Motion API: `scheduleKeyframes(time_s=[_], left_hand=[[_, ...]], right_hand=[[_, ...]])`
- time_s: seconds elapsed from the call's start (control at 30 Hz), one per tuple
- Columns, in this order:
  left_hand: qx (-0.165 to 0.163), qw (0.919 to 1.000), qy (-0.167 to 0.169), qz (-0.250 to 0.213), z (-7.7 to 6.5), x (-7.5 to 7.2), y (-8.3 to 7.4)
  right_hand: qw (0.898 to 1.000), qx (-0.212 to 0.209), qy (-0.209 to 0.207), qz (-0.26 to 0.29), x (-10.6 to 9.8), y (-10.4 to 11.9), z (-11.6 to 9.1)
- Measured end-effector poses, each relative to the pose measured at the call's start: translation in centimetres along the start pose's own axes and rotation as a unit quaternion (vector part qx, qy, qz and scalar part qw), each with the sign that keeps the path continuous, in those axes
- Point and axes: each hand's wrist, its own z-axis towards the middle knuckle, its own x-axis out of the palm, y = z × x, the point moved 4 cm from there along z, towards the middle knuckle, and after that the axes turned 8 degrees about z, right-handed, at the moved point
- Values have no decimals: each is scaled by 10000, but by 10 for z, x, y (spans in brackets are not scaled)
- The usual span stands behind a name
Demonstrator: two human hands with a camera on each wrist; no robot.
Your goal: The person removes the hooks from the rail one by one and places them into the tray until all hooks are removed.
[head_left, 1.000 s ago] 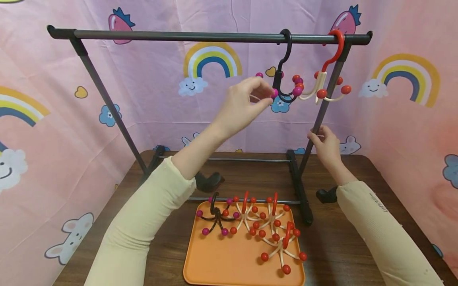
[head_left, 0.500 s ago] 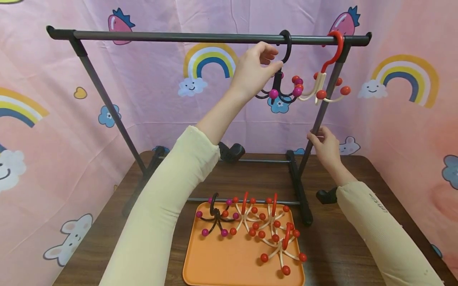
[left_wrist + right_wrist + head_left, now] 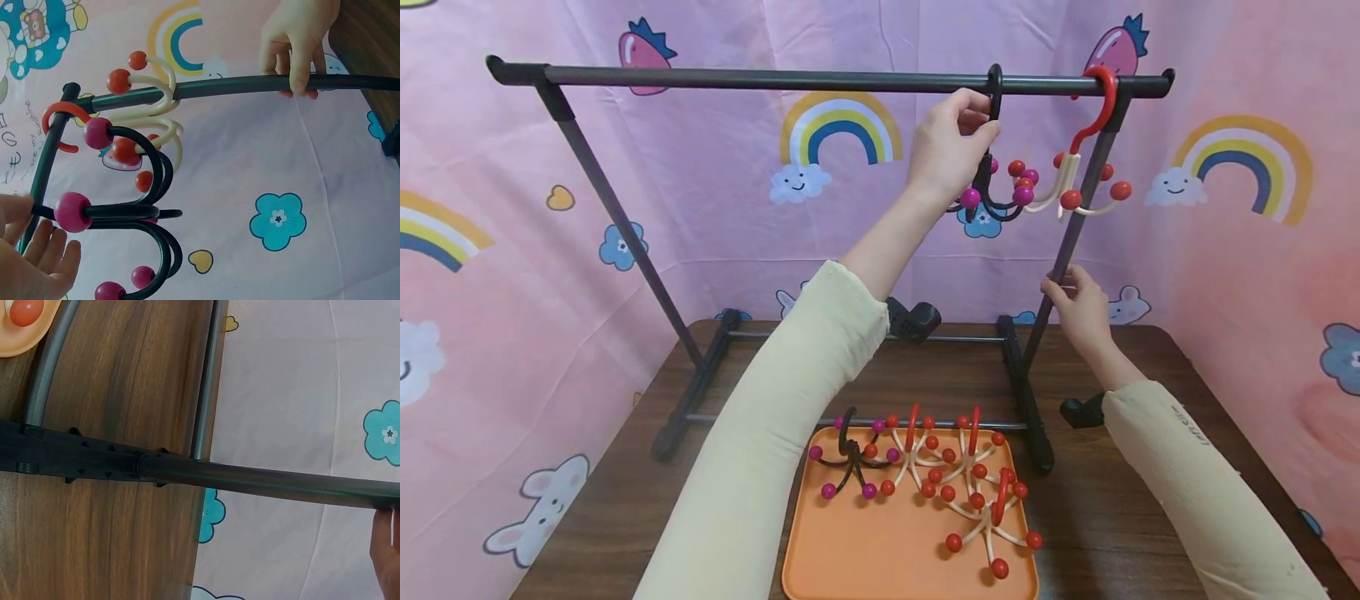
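Observation:
In the head view, a black hanger (image 3: 982, 177) with magenta balls on its curved arms hangs from the rack's top rail (image 3: 760, 79). My left hand (image 3: 951, 146) pinches its hook just below the rail; the left wrist view also shows thumb and fingers at the hook. To its right, a cream hanger (image 3: 1067, 173) with a red hook and red balls hangs near the rail's right end. My right hand (image 3: 1084, 308) holds the rack's right upright (image 3: 1086, 183) low down, thumb and fingers around it. In the right wrist view, only part of that hand (image 3: 384, 550) shows.
An orange tray (image 3: 865, 562) lies on the dark wooden table (image 3: 1097, 517) in front of the rack. On it stand a black hanger (image 3: 852, 454) and three cream ones with red hooks. A patterned cloth (image 3: 722, 167) hangs behind.
My left hand has risen from beside a magenta ball to the black hanger's hook and now pinches it; the hook has turned slightly. My right hand stays on the upright.

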Motion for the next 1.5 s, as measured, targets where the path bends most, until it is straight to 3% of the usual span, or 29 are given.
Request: scheduleKeyframes(time_s=[0.17, 0.4, 0.73, 0.97, 1.13, 1.5], left_hand=[[204, 9988, -438, -32, 1, -6, 2], [534, 9950, -801, -248, -2, -21, -1], [839, 9923, -871, -256, -17, -49, -6], [776, 9914, -740, -746, -62, -68, -17], [837, 9896, -609, -997, -80, -72, -6], [1090, 9897, -261, -892, -123, -72, 14]], right_hand=[[10000, -7, 9, 26, 0, 0, 0], [10000, 30, 23, -49, 0, 0, 0], [9999, 139, 99, 12, 1, 1, 0], [9996, 235, 168, 68, 1, 0, -2], [9997, 180, 137, 63, 1, 0, -2], [9996, 219, 122, 114, 1, 0, -4]])
